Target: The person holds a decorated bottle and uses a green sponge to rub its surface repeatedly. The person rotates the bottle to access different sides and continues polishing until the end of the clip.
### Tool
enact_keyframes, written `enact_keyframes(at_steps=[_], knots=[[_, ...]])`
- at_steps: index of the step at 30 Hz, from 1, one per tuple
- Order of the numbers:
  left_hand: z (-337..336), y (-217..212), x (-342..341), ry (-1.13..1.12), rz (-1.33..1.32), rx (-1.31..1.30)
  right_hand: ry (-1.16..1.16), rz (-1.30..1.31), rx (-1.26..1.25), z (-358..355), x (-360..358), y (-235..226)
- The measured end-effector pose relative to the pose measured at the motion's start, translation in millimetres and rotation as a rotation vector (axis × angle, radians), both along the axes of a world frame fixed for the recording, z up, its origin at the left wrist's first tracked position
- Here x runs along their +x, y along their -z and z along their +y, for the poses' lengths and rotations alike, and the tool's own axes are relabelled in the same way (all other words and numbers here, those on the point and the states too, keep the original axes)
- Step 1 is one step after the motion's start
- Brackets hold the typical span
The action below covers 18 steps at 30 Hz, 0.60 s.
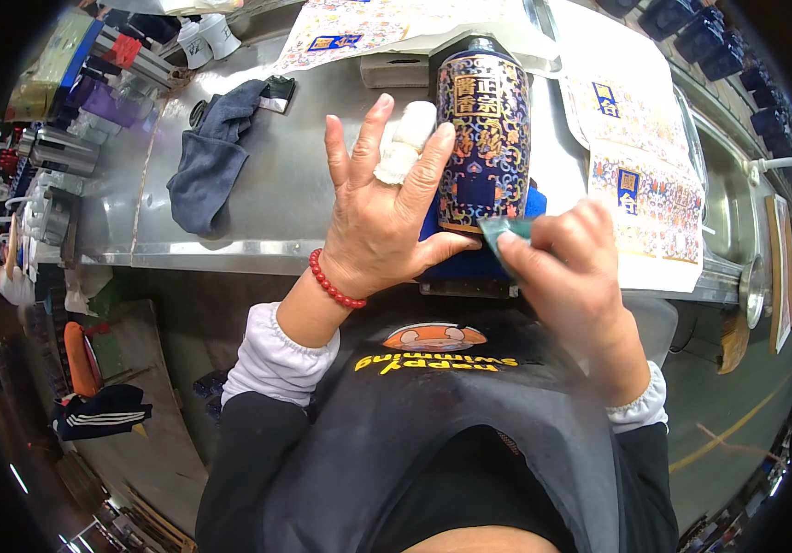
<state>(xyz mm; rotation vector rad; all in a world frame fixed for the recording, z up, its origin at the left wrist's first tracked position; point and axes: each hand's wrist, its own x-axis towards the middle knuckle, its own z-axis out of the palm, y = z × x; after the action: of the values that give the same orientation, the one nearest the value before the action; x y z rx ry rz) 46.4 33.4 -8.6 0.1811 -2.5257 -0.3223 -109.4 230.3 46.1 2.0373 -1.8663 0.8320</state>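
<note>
As the head view looks down over the steel table [290,189], a dark blue patterned bottle [485,129] lies near its front edge, neck pointing away from the person and base toward the body. It seems to rest on a blue support [465,268], probably to stop it rolling. The left hand [368,217] is spread wide, gripping nothing: its index finger lies along the bottle's left side and its thumb reaches across the near end, likely steadying it. A white wrap [407,143] covers the middle finger, perhaps as padding. The right hand [575,258], slightly blurred, has its fingers closed on a thin green scraper [499,230], angled toward the bottle's lower end; whether its edge touches is hard to tell. Patterned printed sheets [645,189] lie right of the bottle, presumably within easy reach of that hand. A grey-blue cloth [207,170] sits crumpled well to the left, apparently kept aside.
</note>
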Motion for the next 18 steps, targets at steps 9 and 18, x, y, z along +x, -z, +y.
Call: enact_keyframes(at_steps=[9,18], knots=[[7,28,-13,0.201,0.137,0.622,0.005,0.012,-0.116,1,-1,8],[4,30,-8,0.198,0.061,0.586,0.045,0.071,-0.082,-2,4,1]])
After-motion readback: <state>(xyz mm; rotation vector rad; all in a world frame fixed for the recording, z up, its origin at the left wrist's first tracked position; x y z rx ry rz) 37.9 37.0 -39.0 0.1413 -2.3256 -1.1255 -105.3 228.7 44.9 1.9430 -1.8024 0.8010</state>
